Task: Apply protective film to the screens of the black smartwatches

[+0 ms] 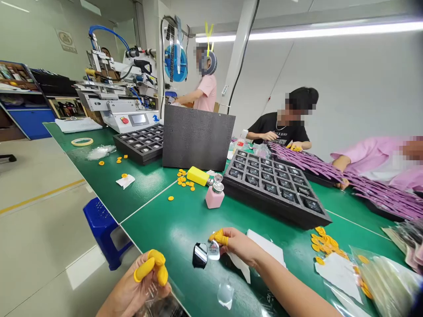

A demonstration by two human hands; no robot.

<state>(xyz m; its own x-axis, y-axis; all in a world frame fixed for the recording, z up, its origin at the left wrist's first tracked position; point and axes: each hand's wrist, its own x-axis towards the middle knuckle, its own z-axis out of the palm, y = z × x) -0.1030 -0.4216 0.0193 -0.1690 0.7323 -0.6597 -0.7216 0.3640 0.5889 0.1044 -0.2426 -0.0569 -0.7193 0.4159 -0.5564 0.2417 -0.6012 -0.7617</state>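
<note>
My left hand (pixel 150 275), with yellow finger cots on its fingertips, is closed at the table's front edge. Whether anything is between its fingers I cannot make out; crinkled clear plastic (pixel 157 304) shows just below. My right hand (pixel 236 241), also wearing yellow finger cots, pinches a small clear film (pixel 213 251) with faint print on it. Beside that film lies a glossy black rounded-square piece (pixel 200 255) on the green table. A white wipe (pixel 240 266) hangs or lies beneath my right hand. Closer to me lies another clear rounded-square piece (pixel 225 293).
A pink pump bottle (pixel 214 197) and a yellow bottle (pixel 197 175) stand or lie ahead. A black foam tray (pixel 274 211) holds several dark pieces. Loose finger cots (pixel 325 242) lie right. A machine (pixel 125 119) stands back left; several people work beyond.
</note>
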